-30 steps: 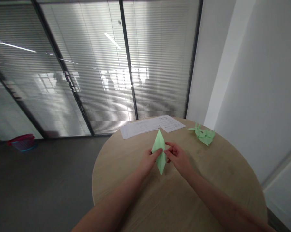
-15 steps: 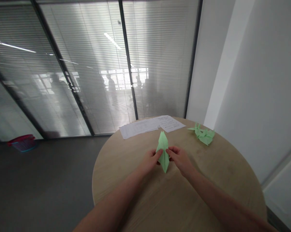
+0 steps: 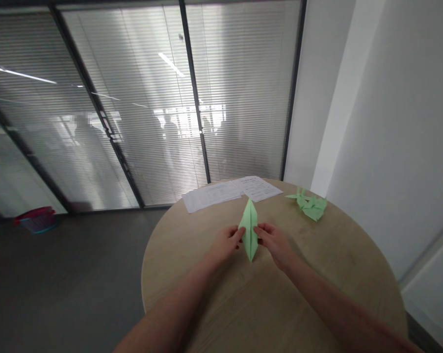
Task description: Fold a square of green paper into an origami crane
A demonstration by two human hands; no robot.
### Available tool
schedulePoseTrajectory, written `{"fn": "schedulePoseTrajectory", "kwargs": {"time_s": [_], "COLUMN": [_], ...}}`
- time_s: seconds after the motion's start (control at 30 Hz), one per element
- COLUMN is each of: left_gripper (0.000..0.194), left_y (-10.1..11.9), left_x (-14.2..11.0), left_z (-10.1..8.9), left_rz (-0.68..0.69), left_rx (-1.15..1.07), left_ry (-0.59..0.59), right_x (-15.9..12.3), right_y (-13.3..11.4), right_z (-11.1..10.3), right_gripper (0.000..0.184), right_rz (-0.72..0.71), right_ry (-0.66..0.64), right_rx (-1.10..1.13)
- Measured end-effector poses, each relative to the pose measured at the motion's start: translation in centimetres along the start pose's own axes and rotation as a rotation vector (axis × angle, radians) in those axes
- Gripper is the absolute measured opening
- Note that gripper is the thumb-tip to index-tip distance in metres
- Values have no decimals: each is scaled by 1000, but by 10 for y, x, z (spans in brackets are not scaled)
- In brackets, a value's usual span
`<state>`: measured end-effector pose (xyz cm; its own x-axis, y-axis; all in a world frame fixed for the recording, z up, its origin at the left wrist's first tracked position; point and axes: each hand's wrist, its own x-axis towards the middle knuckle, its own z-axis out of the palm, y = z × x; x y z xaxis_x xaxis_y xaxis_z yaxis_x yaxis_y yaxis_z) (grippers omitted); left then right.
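A light green folded paper shape (image 3: 249,226), long and pointed at both ends, stands between my hands over the round wooden table (image 3: 317,274). My left hand (image 3: 226,241) pinches its left edge with thumb and fingertips. My right hand (image 3: 275,240) pinches the right edge at the same height. Both hands are closed on the paper near its middle, and the lower tip points toward me.
Several finished green folded paper figures (image 3: 311,205) lie at the table's far right. White printed sheets (image 3: 228,190) lie at the far edge. Glass partitions with blinds stand beyond, and a red and blue basket (image 3: 35,218) sits on the grey floor at left.
The green paper shifted slightly right and away from me. My right hand, which had its fingers apart beside the paper, has closed on its right edge.
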<state>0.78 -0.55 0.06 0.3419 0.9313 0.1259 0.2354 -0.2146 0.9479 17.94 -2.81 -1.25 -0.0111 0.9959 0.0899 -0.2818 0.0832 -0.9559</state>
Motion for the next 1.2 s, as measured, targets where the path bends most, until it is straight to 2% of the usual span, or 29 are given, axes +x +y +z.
{"fn": "schedulePoseTrajectory", "kwargs": {"time_s": [0.27, 0.43, 0.53, 0.77, 0.93, 1.1, 1.2], "left_gripper": [41, 49, 53, 56, 53, 47, 42], "left_y": [-10, -10, -5, -4, -11, -4, 3], "left_x": [1, 0, -3, -3, 2, 2, -2], "left_z": [0, -4, -7, -8, -8, -9, -9], "left_rz": [41, 60, 25, -45, -21, -11, -14], "left_rx": [-19, -1, -10, -13, 44, -201, -296], "left_ry": [-63, -102, -123, -158, -62, 104, 81], "right_x": [-1, -2, -3, -1, 0, 1, 1], "right_y": [4, 4, 3, 3, 3, 6, 7], "right_z": [4, 4, 2, -1, 0, 0, 1], "right_gripper": [42, 43, 43, 34, 31, 33, 33], "right_rz": [12, 24, 35, -50, -37, 10, 39], "right_ry": [-98, -180, -235, -224, -173, -77, -74], "right_rx": [-18, -62, -100, -199, -194, -65, -1]}}
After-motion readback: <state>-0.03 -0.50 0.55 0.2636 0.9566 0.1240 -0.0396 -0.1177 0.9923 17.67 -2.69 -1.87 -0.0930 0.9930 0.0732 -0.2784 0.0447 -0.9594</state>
